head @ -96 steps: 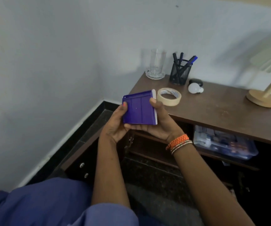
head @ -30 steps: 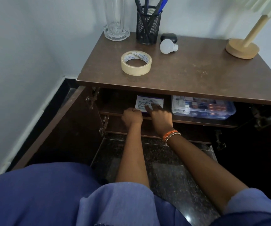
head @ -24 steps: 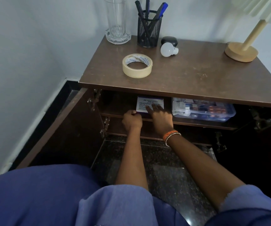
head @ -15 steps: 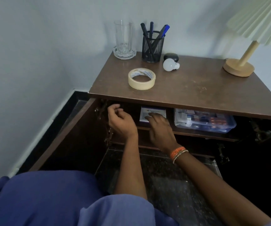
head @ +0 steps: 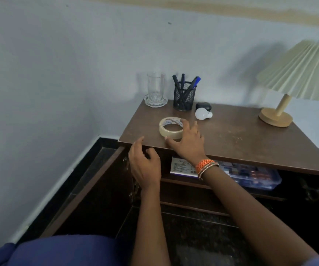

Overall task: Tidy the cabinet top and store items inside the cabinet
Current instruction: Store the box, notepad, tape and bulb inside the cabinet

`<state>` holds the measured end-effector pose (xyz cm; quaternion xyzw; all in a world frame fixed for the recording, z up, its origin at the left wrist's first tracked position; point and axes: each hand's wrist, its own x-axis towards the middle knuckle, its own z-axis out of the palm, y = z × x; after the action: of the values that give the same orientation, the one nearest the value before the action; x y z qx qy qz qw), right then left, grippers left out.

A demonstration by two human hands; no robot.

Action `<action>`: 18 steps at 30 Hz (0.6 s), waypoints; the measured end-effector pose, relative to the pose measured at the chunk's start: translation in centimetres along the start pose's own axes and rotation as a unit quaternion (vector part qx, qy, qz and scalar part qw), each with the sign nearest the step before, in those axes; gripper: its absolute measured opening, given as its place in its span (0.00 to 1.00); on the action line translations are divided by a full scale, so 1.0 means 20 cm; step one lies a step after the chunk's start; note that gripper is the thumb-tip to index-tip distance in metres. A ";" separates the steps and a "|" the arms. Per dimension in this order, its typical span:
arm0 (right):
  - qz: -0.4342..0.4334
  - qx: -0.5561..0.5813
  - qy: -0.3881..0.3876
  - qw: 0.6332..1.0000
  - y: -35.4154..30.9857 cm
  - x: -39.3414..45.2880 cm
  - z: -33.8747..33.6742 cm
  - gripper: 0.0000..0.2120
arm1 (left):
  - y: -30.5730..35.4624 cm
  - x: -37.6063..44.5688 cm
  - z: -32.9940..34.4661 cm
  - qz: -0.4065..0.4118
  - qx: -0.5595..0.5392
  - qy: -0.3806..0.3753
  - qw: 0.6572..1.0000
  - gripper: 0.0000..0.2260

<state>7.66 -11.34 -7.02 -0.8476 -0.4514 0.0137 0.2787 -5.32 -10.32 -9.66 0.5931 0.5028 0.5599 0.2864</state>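
Left hand (head: 145, 166) loosely curled, holding nothing, just below brown wooden worktop (head: 241, 139) edge. Right hand (head: 188, 144) spread fingers (head: 183, 124) around beige round masking-tape roll (head: 170, 128), thumb touching near side. Purple-edged white-labelled box (head: 182, 167) on shelf beneath wrist.

Dim, soft indoor light; murky cabinet interior; wide-angle edge distortion.
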 end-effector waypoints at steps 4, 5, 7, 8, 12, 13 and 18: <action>-0.028 -0.073 0.012 0.997 0.01 0.05 0.05 0.27 | -0.04 0.01 -0.01 0.023 0.013 -0.013 1.000 0.16; -0.031 -0.074 0.018 0.997 0.02 0.05 0.05 0.26 | -0.05 0.01 -0.01 0.024 0.017 -0.015 0.999 0.16; -0.034 -0.068 0.027 0.997 0.03 0.05 0.06 0.25 | -0.06 0.01 0.00 0.025 0.022 -0.016 0.999 0.16; -0.035 -0.066 0.030 0.997 0.03 0.05 0.06 0.25 | -0.07 0.00 0.00 0.020 0.025 -0.010 0.999 0.16; -0.039 -0.049 0.046 0.997 0.03 0.05 0.06 0.26 | -0.12 -0.05 -0.03 -0.021 0.038 0.046 0.998 0.14; -0.039 -0.042 0.052 0.997 0.03 0.05 0.05 0.25 | -0.14 -0.06 -0.03 -0.031 0.039 0.051 0.997 0.14; -0.059 0.015 0.069 0.996 0.02 -0.06 0.02 0.22 | -0.20 -0.10 -0.04 -0.065 0.037 0.055 0.996 0.13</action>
<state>7.13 -12.17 -7.79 -0.8142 -0.4800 -0.0544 0.3222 -6.99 -11.09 -13.85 0.5377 0.5753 0.5529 0.2725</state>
